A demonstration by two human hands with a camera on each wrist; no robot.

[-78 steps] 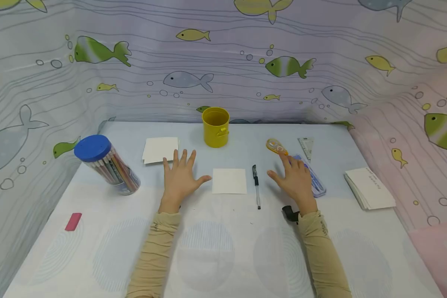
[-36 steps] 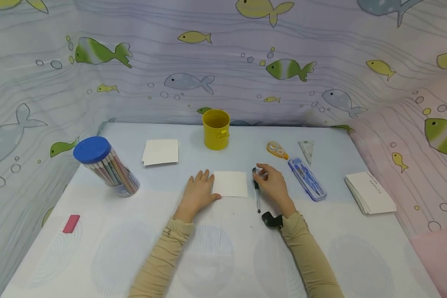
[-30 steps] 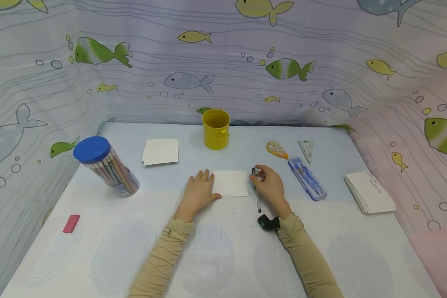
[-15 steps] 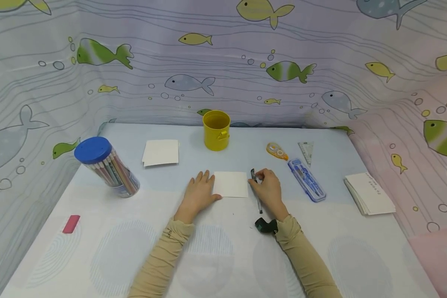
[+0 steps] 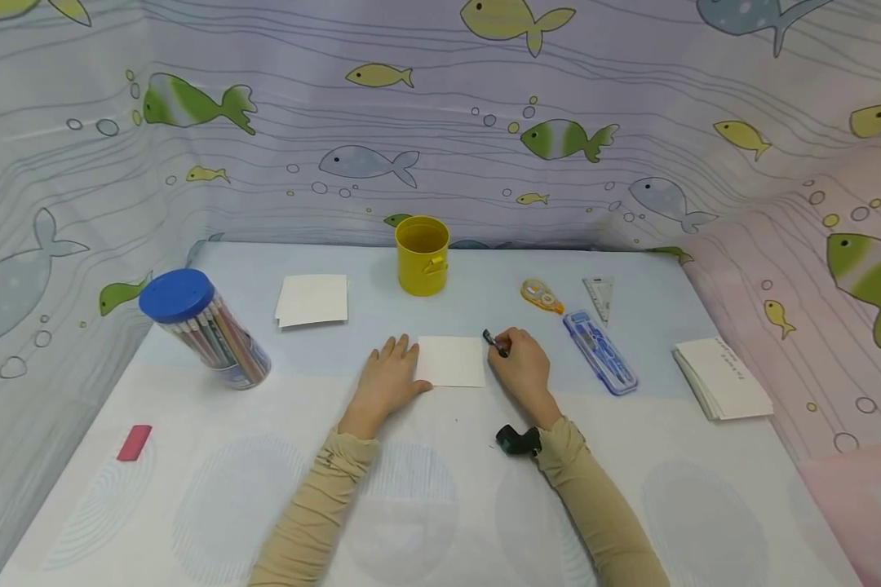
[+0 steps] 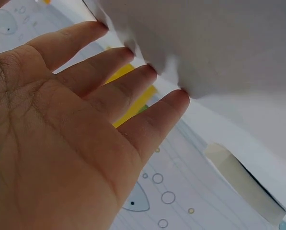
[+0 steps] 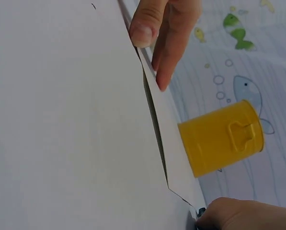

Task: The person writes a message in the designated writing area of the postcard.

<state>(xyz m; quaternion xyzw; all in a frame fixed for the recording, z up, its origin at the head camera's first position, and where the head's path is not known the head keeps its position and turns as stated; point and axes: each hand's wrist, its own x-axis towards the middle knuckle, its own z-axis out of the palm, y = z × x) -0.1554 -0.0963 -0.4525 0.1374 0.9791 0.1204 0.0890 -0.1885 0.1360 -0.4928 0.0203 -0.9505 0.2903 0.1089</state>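
Note:
A square sheet of white paper (image 5: 451, 361) lies at the middle of the table. My left hand (image 5: 385, 383) rests beside its left edge, fingers spread, with the thumb at the near left corner. In the left wrist view the fingertips (image 6: 183, 96) of that hand touch the white surface. Just off the sheet's right edge, my right hand (image 5: 521, 363) pinches a pen (image 5: 493, 341) with a black cap end; most of its barrel is hidden by the hand. The right wrist view shows the sheet's near edge (image 7: 154, 124) bowed slightly up, with a narrow dark gap under it.
Behind stands a yellow bucket (image 5: 422, 257). To the left are a stack of white sheets (image 5: 312, 300), a blue-lidded jar of pencils (image 5: 205, 326) and a red block (image 5: 135, 443). Rightward lie correction tape (image 5: 541, 295), a triangle ruler (image 5: 599, 297), a blue case (image 5: 600, 352) and a card stack (image 5: 723, 377).
Both hands have come inward: the left to the sheet's edge, the right from the blue case to the pen. The right hand has taken hold of the pen and turned it from lying lengthwise.

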